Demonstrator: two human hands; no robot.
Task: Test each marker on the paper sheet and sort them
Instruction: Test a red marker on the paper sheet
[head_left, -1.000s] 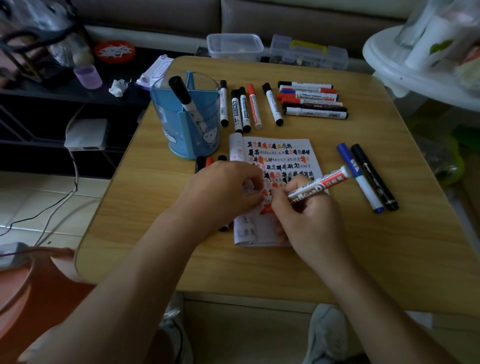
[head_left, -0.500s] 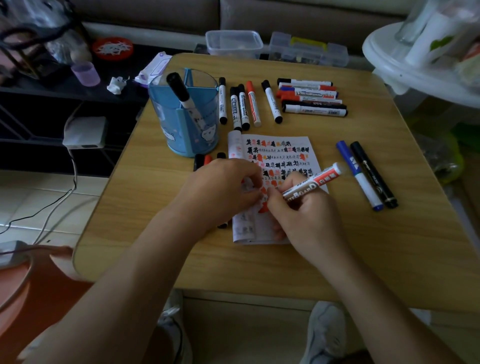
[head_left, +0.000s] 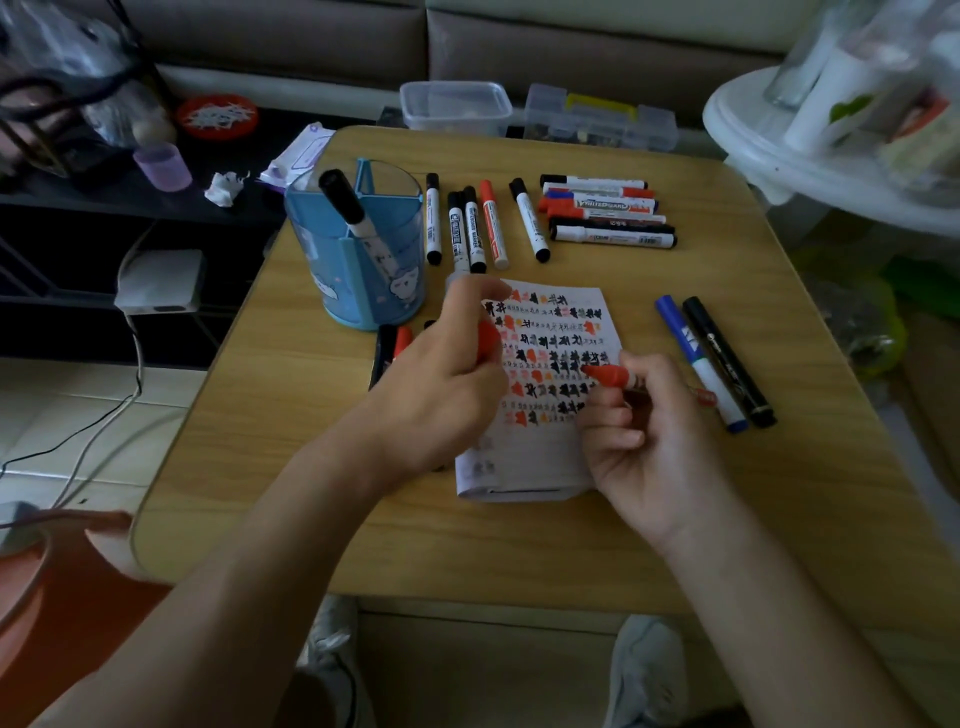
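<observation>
bare table (head_left: 779, 519) near front edge, blue holder (head_left: 358, 270) at left, marker rows (head_left: 491, 223) behind paper (head_left: 550, 322)

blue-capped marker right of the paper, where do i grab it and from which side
The blue-capped marker lies flat on the table, with a black marker close along its right side. Probably pinch its white barrel near mid-length from above, coming in from its open left side. The right hand is nearest but holds a red marker.
</observation>
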